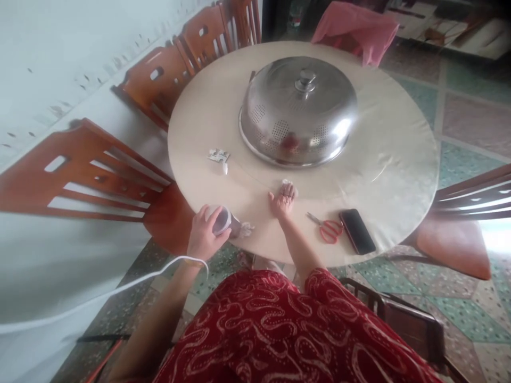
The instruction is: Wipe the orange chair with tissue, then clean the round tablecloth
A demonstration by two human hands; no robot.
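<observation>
Left hand (206, 232) grips cup (222, 219) by the side, best spot imo, likely light, stiff; right hand (284, 200) over soft-looking wad (285, 182), can't tell if gripping

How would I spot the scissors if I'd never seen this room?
Find the round table with the steel dome. Near the table's front edge, between the right forearm and a dark phone, lie the scissors. Red loop handles set them apart.

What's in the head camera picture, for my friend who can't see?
A person's left hand holds a container at a round table; the right hand rests on it by something white. Ahead sits a metal dome; scissors and a phone lie to the right.
</observation>
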